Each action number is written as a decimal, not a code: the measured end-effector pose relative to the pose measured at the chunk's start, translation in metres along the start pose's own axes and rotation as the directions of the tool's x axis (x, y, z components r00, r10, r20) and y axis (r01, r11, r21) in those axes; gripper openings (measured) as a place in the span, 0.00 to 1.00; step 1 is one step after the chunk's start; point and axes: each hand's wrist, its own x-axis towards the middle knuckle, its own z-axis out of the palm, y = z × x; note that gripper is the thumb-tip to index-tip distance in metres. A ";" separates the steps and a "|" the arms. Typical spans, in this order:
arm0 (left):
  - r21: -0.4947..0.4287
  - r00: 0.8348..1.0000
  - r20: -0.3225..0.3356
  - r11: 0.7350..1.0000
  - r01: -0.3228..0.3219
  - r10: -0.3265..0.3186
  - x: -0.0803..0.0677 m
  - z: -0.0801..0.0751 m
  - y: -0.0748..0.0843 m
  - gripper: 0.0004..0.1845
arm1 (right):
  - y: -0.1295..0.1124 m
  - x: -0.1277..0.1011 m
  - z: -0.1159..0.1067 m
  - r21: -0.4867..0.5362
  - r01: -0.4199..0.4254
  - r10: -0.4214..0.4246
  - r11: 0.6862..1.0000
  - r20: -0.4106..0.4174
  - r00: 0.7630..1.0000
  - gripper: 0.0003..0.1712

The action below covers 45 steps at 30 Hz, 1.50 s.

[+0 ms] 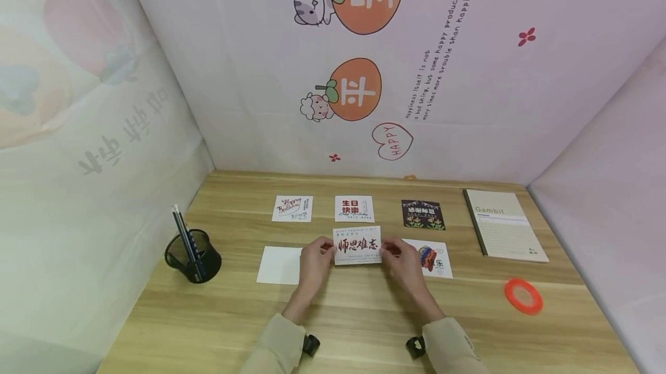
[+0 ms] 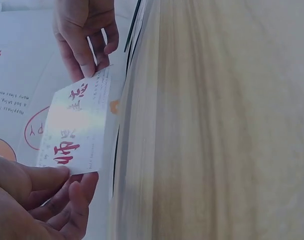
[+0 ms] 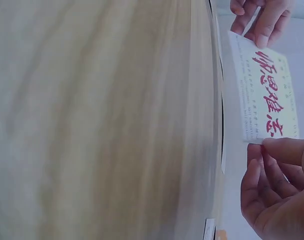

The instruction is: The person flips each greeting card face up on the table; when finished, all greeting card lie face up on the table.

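"Gambit" on notebook (image 1: 503, 223); "HAPPY" in wall heart (image 1: 392, 141)

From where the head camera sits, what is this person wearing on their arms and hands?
Both forearms are in loose beige sleeves, the left sleeve and the right sleeve ending at the wrist. By each cuff sits a small black device, left and right. The left hand and right hand are bare: no gloves, and no rings visible.

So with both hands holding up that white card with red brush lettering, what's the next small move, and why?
Probably lower the white card with red brush lettering flat onto the wooden table: left hand and right hand pinch its ends, and the row's middle slot looks empty.
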 end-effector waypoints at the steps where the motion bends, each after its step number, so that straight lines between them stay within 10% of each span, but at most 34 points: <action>1: -0.011 1.000 -0.003 1.000 0.006 -0.006 0.000 0.000 0.000 0.05 | 0.000 0.000 0.000 0.004 -0.003 0.003 1.000 0.001 1.000 0.15; 23: -0.151 0.995 0.092 0.988 0.043 -0.029 0.000 0.002 -0.006 0.21 | -0.001 0.002 0.002 0.018 -0.072 0.071 0.997 0.067 0.995 0.21; 35: -0.108 0.972 0.205 0.984 0.141 -0.117 0.005 0.001 -0.008 0.23 | 0.000 0.002 0.002 0.007 -0.134 0.128 0.991 0.256 0.958 0.38; 45: -0.080 0.949 0.297 0.987 0.136 -0.107 0.009 -0.001 -0.008 0.29 | 0.001 0.003 0.004 -0.036 -0.079 0.085 0.996 0.216 0.973 0.30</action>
